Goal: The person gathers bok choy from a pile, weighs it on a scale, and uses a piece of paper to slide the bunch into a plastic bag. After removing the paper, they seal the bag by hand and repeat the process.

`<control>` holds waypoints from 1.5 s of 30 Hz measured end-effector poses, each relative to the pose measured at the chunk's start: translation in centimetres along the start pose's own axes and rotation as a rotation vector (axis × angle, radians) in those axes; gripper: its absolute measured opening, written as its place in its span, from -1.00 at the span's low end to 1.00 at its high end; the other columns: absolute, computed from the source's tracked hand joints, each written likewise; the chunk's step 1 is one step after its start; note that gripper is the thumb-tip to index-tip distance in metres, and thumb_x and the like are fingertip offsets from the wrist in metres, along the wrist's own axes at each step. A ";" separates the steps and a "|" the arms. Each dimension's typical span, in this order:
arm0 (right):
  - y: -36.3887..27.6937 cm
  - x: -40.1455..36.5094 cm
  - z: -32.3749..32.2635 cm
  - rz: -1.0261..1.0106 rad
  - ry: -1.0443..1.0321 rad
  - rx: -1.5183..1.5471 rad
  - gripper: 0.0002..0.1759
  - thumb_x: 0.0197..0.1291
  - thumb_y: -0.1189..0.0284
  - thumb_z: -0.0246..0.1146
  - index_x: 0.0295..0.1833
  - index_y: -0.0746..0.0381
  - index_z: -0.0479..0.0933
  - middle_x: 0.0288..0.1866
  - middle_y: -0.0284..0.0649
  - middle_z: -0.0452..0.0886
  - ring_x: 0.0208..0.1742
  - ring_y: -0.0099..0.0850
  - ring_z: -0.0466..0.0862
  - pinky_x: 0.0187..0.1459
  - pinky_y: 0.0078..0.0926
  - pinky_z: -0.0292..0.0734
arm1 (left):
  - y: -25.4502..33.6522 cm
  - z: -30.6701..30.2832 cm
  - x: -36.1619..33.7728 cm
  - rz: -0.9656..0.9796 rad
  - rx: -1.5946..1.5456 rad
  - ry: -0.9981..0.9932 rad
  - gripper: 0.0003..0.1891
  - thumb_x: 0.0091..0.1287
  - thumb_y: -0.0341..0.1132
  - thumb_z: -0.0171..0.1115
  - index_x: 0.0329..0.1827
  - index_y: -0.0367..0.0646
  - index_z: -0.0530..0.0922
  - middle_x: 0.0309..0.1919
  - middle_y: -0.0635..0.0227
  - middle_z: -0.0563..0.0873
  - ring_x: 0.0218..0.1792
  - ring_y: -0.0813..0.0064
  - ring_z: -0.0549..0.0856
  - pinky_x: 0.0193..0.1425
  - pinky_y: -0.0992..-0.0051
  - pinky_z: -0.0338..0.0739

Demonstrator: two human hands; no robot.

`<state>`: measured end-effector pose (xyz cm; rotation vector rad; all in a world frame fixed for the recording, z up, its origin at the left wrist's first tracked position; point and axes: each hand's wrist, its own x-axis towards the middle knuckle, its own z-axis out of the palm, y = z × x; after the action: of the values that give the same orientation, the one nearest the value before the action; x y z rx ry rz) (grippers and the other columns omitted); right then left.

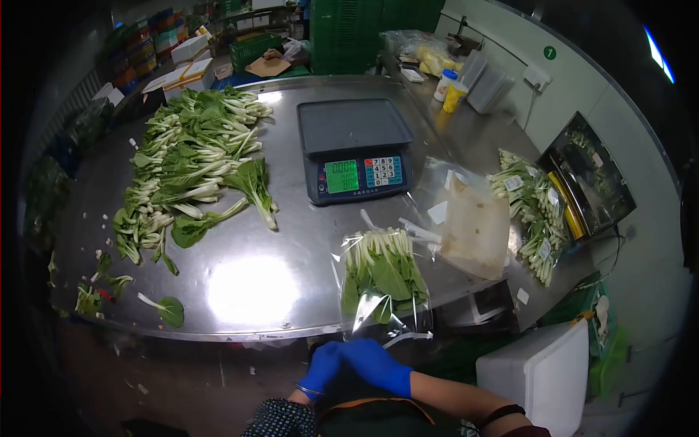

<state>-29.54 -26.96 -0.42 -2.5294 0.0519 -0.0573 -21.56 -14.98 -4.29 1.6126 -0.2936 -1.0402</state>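
Note:
My left hand [322,366] and my right hand [376,365], both in blue gloves, meet in front of my body just below the table's front edge. Their fingers are bunched together and hidden, so what they hold, if anything, does not show. Just beyond them, a clear plastic bag [386,273] of leafy greens lies on the metal table [182,291], stems pointing away and leaves toward me. Farther back stands a digital scale [355,131] with a bare tray and a lit green display.
Loose greens [189,153] are heaped at the left. A stack of clear bags [473,229] lies right of the bagged greens, with more packed greens [535,218] beside a dark screen [588,175]. A white foam box [535,379] stands at the lower right.

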 end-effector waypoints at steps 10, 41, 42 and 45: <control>-0.5 -2.6 -0.3 0.136 -0.148 0.048 -0.77 0.01 0.46 0.06 -0.17 0.18 0.48 -0.36 -0.07 0.54 -0.34 -0.10 0.55 -0.32 -0.21 0.43 | -0.7 1.5 -0.4 -0.028 -0.090 0.093 -0.81 0.23 -0.41 0.01 -0.27 -0.34 0.56 -0.40 0.24 0.64 -0.32 0.48 0.61 -0.19 0.52 0.47; 7.6 -2.2 -19.6 0.301 0.804 0.581 -0.88 0.10 0.54 0.10 -0.24 0.30 0.50 -0.18 -0.22 0.53 -0.13 -0.49 0.50 -0.08 -0.52 0.40 | 19.3 -3.1 2.6 0.675 -0.015 0.272 -0.84 0.30 -0.42 0.02 -0.18 -0.30 0.51 -0.21 0.31 0.61 -0.09 0.56 0.54 0.07 0.57 0.36; 7.7 -0.4 -21.2 0.302 0.861 0.678 -0.87 0.12 0.52 0.09 -0.24 0.32 0.49 -0.21 -0.24 0.53 -0.17 -0.53 0.50 -0.11 -0.54 0.41 | 21.0 -3.0 3.8 0.776 -0.065 0.287 -0.83 0.32 -0.38 0.00 -0.21 -0.30 0.50 -0.26 0.31 0.62 -0.16 0.58 0.55 0.01 0.59 0.37; 9.6 4.9 -22.7 0.327 0.830 0.686 -0.85 0.14 0.48 0.07 -0.25 0.33 0.48 -0.29 -0.24 0.54 -0.26 -0.53 0.52 -0.16 -0.57 0.43 | 22.6 -4.1 9.2 0.791 0.032 0.350 -0.76 0.35 -0.30 -0.09 -0.26 -0.28 0.50 -0.31 0.31 0.62 -0.24 0.54 0.54 -0.04 0.55 0.37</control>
<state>-26.11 -48.06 12.82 -1.6431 0.6494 -0.8324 -5.72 -25.94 11.28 1.4703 -0.6415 -0.1489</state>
